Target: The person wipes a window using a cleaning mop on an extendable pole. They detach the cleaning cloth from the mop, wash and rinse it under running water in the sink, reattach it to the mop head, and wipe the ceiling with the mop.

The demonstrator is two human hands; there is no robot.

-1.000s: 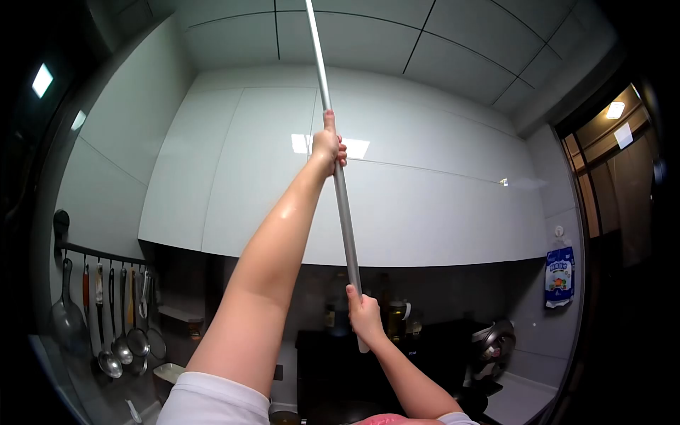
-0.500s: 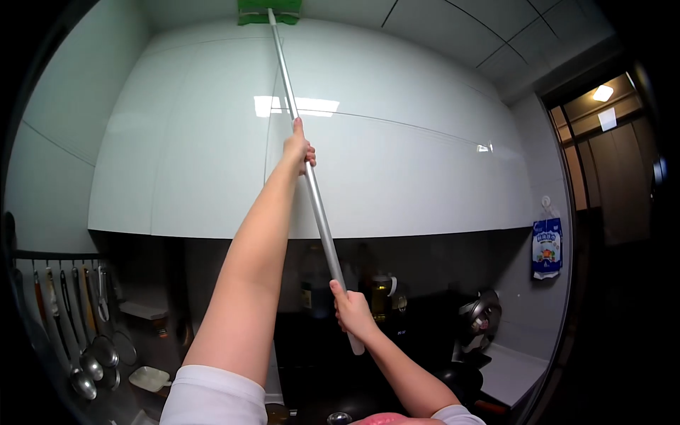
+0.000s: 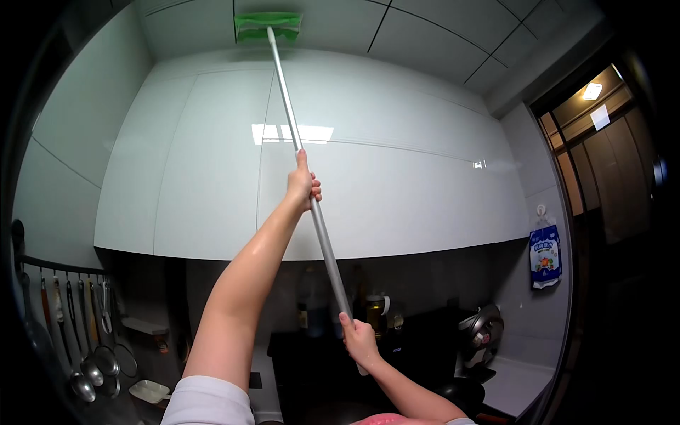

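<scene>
A flat mop with a green head point(image 3: 268, 27) and a long silver pole point(image 3: 285, 92) reaches up to the ceiling. Its head lies against the ceiling panels above the white wall cabinets point(image 3: 212, 163). My left hand point(image 3: 303, 185) is wrapped around the middle of the pole, thumb pointing up along it. Lower down, my right hand point(image 3: 360, 341) grips the pole near its bottom end. The pole slants in front of the cabinet doors, its top leaning to the left.
Ladles and other utensils point(image 3: 85, 368) hang from a rail at left. Bottles and a jug of yellow liquid point(image 3: 375, 315) stand beneath the cabinets. A blue and white packet point(image 3: 545, 256) hangs from a wall hook. Right of it is a doorway point(image 3: 602, 177).
My view has tilted upward, so more ceiling shows. The mop head now appears farther out from the cabinet tops on the ceiling. Both hands keep their hold on the pole.
</scene>
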